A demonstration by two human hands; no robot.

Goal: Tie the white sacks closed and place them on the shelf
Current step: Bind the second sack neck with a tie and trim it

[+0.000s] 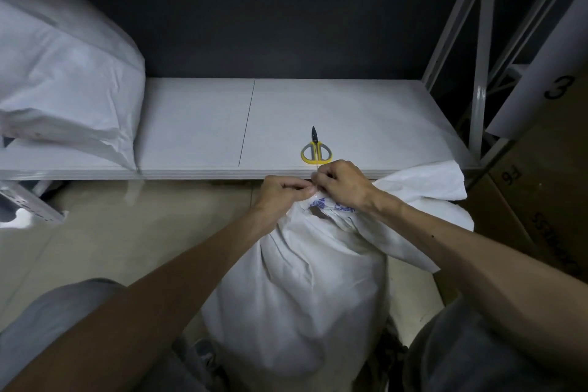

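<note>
The left grip (283,189) and the right grip (342,183), both bare hands, meet knuckle to knuckle over the gathered neck of a white sack (296,280). Each has its fingers curled and its fingertips pinched. Between them a very thin strand (317,170) shows, too fine to tell which fingers hold it. The right grip also presses on the bunched cloth, where blue print (331,205) is visible.

The sack stands upright on the beige floor (127,232) between the person's grey-clad knees. It bulges full, and its contents are hidden. From the neck a loose flap (423,181) of the sack's mouth spreads toward 2 o'clock, its edge lying against the front lip of the shelf (197,127).

At 12 o'clock from the grips, just behind the shelf's front edge, lie yellow-handled scissors (316,149), blades together and pointing to 12 o'clock. Far off at 10 o'clock a second white sack (63,89) lies on its side on the shelf, what it holds also unseen. At 2 o'clock rises the shelf's grey metal frame (480,73). Beyond it, at 3 o'clock, stand cardboard boxes (541,200), one with a white label (560,86) bearing a 3.
</note>
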